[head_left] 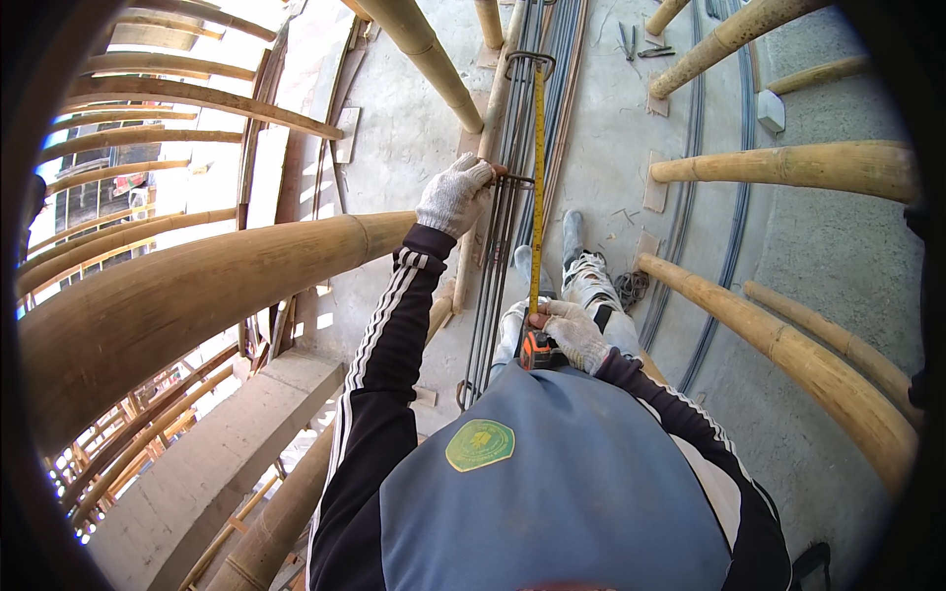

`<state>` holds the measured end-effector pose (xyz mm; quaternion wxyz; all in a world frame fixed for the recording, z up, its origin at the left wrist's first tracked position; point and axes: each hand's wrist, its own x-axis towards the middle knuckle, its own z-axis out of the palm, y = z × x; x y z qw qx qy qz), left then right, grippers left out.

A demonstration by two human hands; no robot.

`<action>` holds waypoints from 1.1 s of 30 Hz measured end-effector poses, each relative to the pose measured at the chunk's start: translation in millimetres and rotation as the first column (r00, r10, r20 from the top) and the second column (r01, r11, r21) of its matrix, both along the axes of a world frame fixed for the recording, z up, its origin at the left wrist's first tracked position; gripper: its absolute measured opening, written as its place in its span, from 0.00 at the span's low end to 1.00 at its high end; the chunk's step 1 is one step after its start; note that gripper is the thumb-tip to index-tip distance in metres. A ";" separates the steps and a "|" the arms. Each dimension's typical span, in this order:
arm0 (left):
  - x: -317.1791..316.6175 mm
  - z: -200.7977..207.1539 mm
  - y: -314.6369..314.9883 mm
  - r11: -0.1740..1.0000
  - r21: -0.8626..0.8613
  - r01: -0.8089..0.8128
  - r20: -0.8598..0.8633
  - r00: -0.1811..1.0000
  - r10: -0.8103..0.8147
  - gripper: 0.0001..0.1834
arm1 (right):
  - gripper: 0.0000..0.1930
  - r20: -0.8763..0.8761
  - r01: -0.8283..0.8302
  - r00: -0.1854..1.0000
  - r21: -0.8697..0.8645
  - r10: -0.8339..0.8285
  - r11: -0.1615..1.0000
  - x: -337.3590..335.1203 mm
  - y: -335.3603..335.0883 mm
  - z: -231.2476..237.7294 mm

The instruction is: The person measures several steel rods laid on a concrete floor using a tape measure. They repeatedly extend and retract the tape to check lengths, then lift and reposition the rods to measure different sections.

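My right hand (574,333), in a white knit glove, holds an orange and black tape measure (538,351) close to my lap. Its yellow blade (539,177) runs straight away from me, reaching a far steel stirrup (530,59). Bare fingertips show at the end of the glove on my left hand (458,195). These fingers are closed on a nearer stirrup (517,179) that lies across long steel reinforcing bars (505,236). The bars run lengthwise, left of the tape and my legs. A third stirrup (462,396) sits at their near end.
A thick bamboo pole (197,286) crosses under my left forearm. More bamboo posts (778,335) stand on the right. Two pliers-like tools (628,41) (655,52) lie on the concrete floor (616,148). Coiled wire (631,288) is beside my leg. A concrete beam (227,453) is lower left.
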<state>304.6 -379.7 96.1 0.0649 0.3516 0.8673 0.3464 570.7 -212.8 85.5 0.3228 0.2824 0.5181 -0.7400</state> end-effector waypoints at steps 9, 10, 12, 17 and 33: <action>9.1 11.8 -1.9 0.983 0.134 -0.123 0.027 0.992 0.121 0.12 | 0.10 0.025 0.048 0.999 -0.095 -0.046 0.994 2.9 7.7 11.3; 13.7 16.1 -7.8 0.980 0.118 -0.162 0.043 0.987 0.158 0.12 | 0.10 -0.006 0.052 0.999 -0.130 -0.053 0.990 4.0 9.2 11.6; 28.8 28.2 -30.2 0.968 0.063 -0.242 0.038 0.970 0.240 0.13 | 0.10 -0.038 0.038 0.998 -0.089 -0.042 0.995 3.4 12.4 10.9; 93.8 51.4 -98.1 0.924 0.004 -0.383 0.160 0.912 0.378 0.11 | 0.08 -0.183 0.069 0.979 -0.103 -0.087 0.992 -21.8 34.4 16.3; 373.7 87.5 -165.2 0.358 -0.574 -0.736 0.335 0.188 0.923 0.15 | 0.11 -0.451 -0.072 0.887 0.087 0.104 0.994 -216.3 153.7 16.9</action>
